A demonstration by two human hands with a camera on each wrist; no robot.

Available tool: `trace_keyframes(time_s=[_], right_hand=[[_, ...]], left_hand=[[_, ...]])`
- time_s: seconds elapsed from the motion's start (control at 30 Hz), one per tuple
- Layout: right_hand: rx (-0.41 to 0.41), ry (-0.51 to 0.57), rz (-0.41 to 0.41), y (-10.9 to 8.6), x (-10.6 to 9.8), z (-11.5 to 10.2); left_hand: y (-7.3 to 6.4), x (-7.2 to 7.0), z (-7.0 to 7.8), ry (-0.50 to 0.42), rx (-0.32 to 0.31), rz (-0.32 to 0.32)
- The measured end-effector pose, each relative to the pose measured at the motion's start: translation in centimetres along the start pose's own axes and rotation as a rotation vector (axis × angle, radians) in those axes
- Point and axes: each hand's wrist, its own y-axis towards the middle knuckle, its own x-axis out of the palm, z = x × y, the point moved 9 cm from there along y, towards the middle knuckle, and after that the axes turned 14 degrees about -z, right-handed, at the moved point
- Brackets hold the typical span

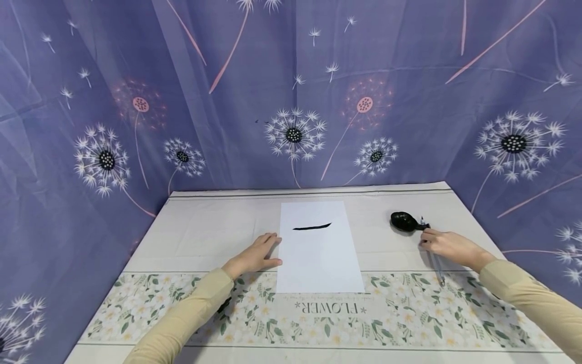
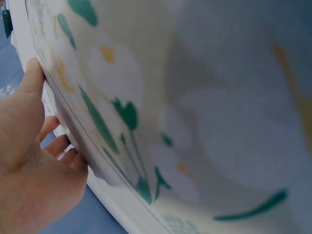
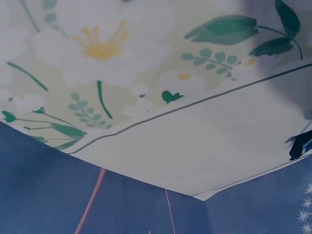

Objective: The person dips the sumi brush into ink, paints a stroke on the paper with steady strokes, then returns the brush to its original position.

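My left hand (image 1: 254,255) rests at the left edge of a white sheet of paper (image 1: 318,263), fingers and thumb spread. Across the upper part of the sheet runs a black brush stroke (image 1: 312,227). In the left wrist view the same hand (image 2: 44,161) shows with its fingers extended. My right hand (image 1: 447,246) pinches a slim brush with a clear handle (image 1: 437,268), its tip pointing to the back. A black spoon-shaped dish (image 1: 403,221) lies just left of the fingertips, its handle meeting the brush. The right fingertips are partly hidden.
A pale cloth with a floral band (image 1: 327,328) covers the table. A dark thing (image 1: 225,304) peeks out beside the left sleeve. Purple dandelion-print curtains (image 1: 236,126) hang close behind and at both sides. Another dark shape (image 3: 301,145) shows at the right wrist view's edge.
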Motion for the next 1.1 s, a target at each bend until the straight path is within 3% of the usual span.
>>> trace_keyframes(time_s=[1.1], right_hand=[[0.054, 0.033, 0.022, -0.12, -0.41, 0.24]], left_hand=[[-0.34, -0.05, 0.35, -0.009, -0.005, 0.0]])
